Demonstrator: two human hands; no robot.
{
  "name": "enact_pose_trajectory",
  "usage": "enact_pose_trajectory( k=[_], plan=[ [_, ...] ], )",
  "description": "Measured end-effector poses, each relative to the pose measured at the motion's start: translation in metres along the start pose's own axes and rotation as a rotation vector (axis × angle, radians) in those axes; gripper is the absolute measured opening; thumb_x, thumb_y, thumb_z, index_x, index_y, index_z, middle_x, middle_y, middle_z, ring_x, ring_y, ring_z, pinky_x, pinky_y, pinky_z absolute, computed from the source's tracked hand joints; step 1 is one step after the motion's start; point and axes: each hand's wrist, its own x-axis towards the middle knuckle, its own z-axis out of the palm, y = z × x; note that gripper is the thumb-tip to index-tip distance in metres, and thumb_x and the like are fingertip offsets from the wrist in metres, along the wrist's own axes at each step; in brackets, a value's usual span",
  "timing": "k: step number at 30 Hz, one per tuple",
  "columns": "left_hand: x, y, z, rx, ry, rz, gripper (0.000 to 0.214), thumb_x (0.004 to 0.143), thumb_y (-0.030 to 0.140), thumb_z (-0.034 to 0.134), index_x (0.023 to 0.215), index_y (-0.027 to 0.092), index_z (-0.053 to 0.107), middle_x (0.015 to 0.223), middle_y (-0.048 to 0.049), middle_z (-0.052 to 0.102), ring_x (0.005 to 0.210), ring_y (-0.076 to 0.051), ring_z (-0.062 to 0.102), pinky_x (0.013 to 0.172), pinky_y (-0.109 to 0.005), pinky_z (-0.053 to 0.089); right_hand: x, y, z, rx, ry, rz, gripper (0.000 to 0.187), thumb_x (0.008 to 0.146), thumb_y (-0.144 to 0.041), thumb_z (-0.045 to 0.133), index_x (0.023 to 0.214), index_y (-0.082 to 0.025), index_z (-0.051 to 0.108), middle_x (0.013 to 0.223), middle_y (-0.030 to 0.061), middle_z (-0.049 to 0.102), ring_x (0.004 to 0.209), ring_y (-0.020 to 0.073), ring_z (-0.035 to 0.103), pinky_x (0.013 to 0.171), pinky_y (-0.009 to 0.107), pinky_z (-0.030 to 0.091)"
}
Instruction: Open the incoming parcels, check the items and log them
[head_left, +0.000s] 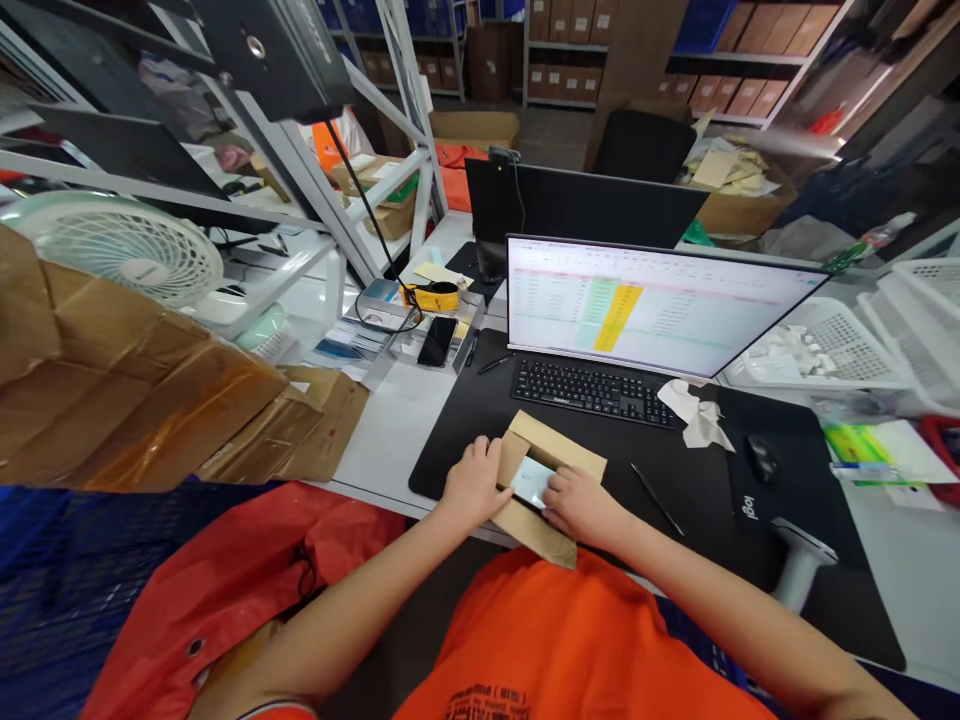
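A small open cardboard box (551, 445) lies on the black desk mat (465, 420) at the near edge of the desk. My left hand (474, 485) is wrapped round the box's left side. My right hand (581, 505) rests on the box's right side, fingers curled on a pale flat item (531, 480) that sits in the box opening. Both hands are closed on what they hold.
Behind the box stand a black keyboard (592, 390) and a lit monitor (652, 305). A crumpled tissue (694, 410), two pens (656, 497), a mouse (761, 457) and a scanner (799, 565) lie right. Flattened cartons (150, 390) and a fan (124, 250) sit left; a red bag (217, 590) lies below.
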Motion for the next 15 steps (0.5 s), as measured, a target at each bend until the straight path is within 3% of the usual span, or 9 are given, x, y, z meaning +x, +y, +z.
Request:
enact_pose_trajectory(
  k=[2,4,6,8,10,12,15],
  plan=[
    [0.009,0.013,-0.001,0.062,-0.102,-0.08,0.053,0.076,0.044,0.075,0.114,0.014,0.053,0.108,-0.016,0.062,0.097,-0.03,0.063,0.073,-0.034,0.051,-0.03,-0.001,0.004,0.015,-0.011,0.08,0.034,0.1,-0.037,0.046,0.083,-0.019,0.068,0.081,0.0087,0.062,0.089,0.0233,0.056,0.083,0.037,0.041],
    [0.014,0.016,0.0,0.028,-0.147,-0.11,0.04,0.079,0.038,0.072,0.105,0.012,0.056,0.1,-0.0177,0.065,0.094,-0.031,0.066,0.076,-0.035,0.051,-0.054,-0.001,0.009,0.073,-0.03,0.207,0.032,0.098,-0.032,0.048,0.074,-0.02,0.066,0.075,0.0068,0.062,0.083,0.0209,0.058,0.077,0.034,0.04],
    [0.017,0.005,0.001,-0.199,-0.131,-0.124,0.024,0.079,0.034,0.068,0.09,0.014,0.059,0.094,-0.0176,0.067,0.096,-0.033,0.066,0.08,-0.038,0.05,-0.071,-0.003,0.015,0.152,-0.04,0.377,0.018,0.091,-0.028,0.058,0.075,-0.021,0.065,0.078,0.0049,0.064,0.08,0.0195,0.061,0.073,0.031,0.041],
    [0.02,-0.015,0.003,-0.501,-0.12,-0.155,0.02,0.078,0.034,0.065,0.072,0.018,0.056,0.084,-0.0141,0.068,0.093,-0.033,0.067,0.082,-0.038,0.049,-0.078,-0.008,0.022,0.24,0.01,0.531,0.009,0.085,-0.027,0.067,0.091,-0.02,0.065,0.089,0.0045,0.067,0.085,0.02,0.063,0.073,0.029,0.044],
    [0.024,-0.036,0.006,-0.722,-0.129,-0.188,0.026,0.08,0.038,0.058,0.063,0.02,0.051,0.074,-0.0097,0.066,0.083,-0.028,0.068,0.076,-0.035,0.05,-0.073,-0.016,0.026,0.268,0.089,0.627,0.039,0.082,-0.031,0.074,0.116,-0.019,0.059,0.108,0.0084,0.065,0.098,0.0228,0.062,0.078,0.03,0.047],
    [0.025,-0.051,0.013,-0.828,-0.132,-0.229,0.029,0.085,0.043,0.047,0.067,0.02,0.05,0.071,-0.0069,0.065,0.071,-0.023,0.068,0.066,-0.031,0.051,-0.058,-0.024,0.026,0.195,0.1,0.666,0.063,0.08,-0.034,0.078,0.134,-0.017,0.05,0.123,0.014,0.059,0.111,0.0268,0.058,0.083,0.032,0.049],
    [0.024,-0.059,0.027,-0.992,-0.095,-0.318,0.035,0.087,0.049,0.035,0.077,0.02,0.051,0.07,-0.0058,0.067,0.065,-0.02,0.068,0.062,-0.03,0.053,-0.029,-0.031,0.017,0.017,0.006,0.653,0.073,0.071,-0.028,0.083,0.134,-0.012,0.051,0.124,0.0192,0.057,0.114,0.0327,0.054,0.087,0.038,0.049]
  ],
)
